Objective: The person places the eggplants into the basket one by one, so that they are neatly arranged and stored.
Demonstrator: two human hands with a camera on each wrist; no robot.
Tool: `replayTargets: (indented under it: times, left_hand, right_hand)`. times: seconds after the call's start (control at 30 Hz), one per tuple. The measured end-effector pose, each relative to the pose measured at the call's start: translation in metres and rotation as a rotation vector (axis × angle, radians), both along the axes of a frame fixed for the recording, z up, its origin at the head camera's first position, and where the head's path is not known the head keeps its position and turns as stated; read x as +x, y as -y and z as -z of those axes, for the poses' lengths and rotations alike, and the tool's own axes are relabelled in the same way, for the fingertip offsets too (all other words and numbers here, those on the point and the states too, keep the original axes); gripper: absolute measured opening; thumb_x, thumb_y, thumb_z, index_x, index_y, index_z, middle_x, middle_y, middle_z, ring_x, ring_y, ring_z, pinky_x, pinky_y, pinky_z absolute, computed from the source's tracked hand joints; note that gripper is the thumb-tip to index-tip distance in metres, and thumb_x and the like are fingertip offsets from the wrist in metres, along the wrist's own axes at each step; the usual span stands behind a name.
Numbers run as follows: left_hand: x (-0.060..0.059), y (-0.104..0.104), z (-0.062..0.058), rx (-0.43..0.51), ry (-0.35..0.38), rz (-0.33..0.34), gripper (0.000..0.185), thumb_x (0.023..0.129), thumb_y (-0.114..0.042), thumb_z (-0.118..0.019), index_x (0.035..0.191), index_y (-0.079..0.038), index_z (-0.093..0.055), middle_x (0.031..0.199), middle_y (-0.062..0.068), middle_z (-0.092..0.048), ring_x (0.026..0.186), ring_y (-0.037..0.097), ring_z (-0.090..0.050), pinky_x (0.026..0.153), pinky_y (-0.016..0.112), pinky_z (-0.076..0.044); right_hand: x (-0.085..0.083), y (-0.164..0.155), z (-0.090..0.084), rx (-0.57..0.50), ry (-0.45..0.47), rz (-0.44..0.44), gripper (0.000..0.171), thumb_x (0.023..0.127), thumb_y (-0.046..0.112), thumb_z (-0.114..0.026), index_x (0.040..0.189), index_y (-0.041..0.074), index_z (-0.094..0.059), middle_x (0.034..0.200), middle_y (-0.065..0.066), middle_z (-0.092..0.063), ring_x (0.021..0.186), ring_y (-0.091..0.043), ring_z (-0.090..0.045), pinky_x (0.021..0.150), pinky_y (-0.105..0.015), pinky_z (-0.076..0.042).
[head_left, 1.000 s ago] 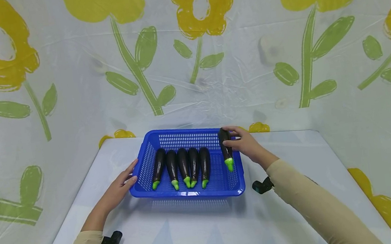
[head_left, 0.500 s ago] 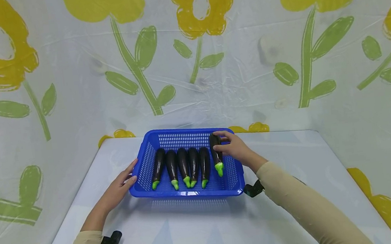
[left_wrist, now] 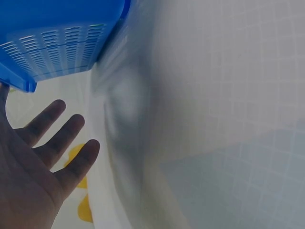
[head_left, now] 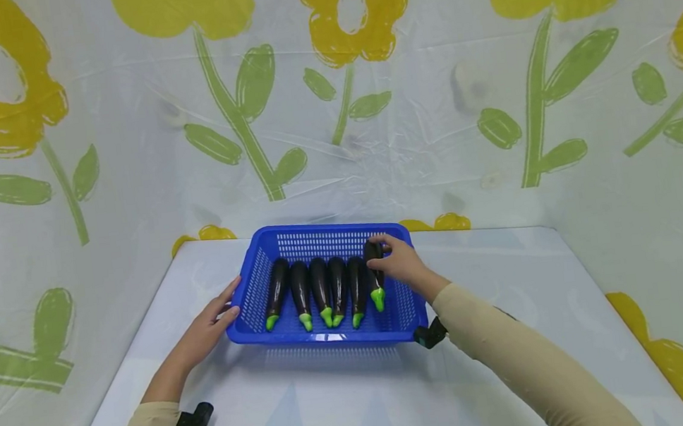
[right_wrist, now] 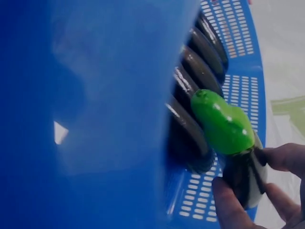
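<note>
A blue plastic basket [head_left: 332, 342] with slotted walls holds a row of several dark eggplants [head_left: 321, 290], their green stem ends facing the near side. At the row's right end, my right hand [head_left: 405, 262] pinches another eggplant [head_left: 375, 276] by its dark body, thumb on one side and fingers on the other. Its bright green cap [right_wrist: 221, 121] shows large in the right wrist view. My left hand [head_left: 205, 329] rests against the basket's left rim; in the left wrist view several of its fingers [left_wrist: 62, 138] are straight and spread, below the basket's outer wall.
The basket stands on a pale table [head_left: 353, 410] with faint blue triangles. A white curtain [head_left: 424, 153] with yellow flowers hangs behind and at both sides. Small black wrist devices [head_left: 431, 333] are worn at both sleeves.
My right hand has carried its eggplant left and down from the basket's right side, to just beside the row. The left hand and the basket have stayed in place.
</note>
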State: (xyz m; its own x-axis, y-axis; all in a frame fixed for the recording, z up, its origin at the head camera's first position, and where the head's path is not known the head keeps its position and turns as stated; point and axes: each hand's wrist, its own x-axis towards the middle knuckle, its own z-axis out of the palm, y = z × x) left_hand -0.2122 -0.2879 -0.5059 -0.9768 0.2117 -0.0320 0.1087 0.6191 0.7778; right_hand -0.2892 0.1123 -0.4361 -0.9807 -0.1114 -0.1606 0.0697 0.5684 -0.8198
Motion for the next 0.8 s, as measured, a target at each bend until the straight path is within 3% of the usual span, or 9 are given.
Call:
replayTargets:
  times: [0.17, 0.37, 0.8]
  left_hand:
    - [0.0, 0.002, 0.001, 0.0, -0.012, 0.006, 0.065, 0.108, -0.042, -0.043, 0.165, -0.024, -0.017, 0.165, 0.027, -0.02, 0.141, 0.056, -0.032, 0.103, 0.075, -0.036]
    - [0.0, 0.003, 0.002, 0.001, -0.019, 0.002, 0.064, 0.108, -0.042, -0.044, 0.165, -0.024, -0.018, 0.165, 0.026, -0.021, 0.141, 0.055, -0.033, 0.103, 0.074, -0.037]
    - [-0.002, 0.003, 0.003, -0.007, -0.006, -0.007, 0.065, 0.108, -0.045, -0.044, 0.165, -0.028, -0.018, 0.165, 0.024, -0.022, 0.141, 0.054, -0.034, 0.103, 0.074, -0.037]
  right_hand:
    - [0.002, 0.003, -0.004, 0.07, 0.006, -0.012, 0.054, 0.094, 0.017, -0.072, 0.145, 0.012, -0.055, 0.143, -0.025, -0.053, 0.115, -0.036, -0.062, 0.096, -0.049, -0.054]
    - [-0.003, 0.003, -0.008, 0.076, -0.009, -0.032, 0.055, 0.095, 0.017, -0.071, 0.146, 0.011, -0.053, 0.144, -0.026, -0.051, 0.112, -0.035, -0.062, 0.094, -0.048, -0.055]
    - [-0.014, 0.01, -0.002, 0.157, 0.027, -0.009, 0.053, 0.094, 0.016, -0.071, 0.144, 0.01, -0.055, 0.142, -0.022, -0.056, 0.122, -0.036, -0.058, 0.103, -0.05, -0.051]
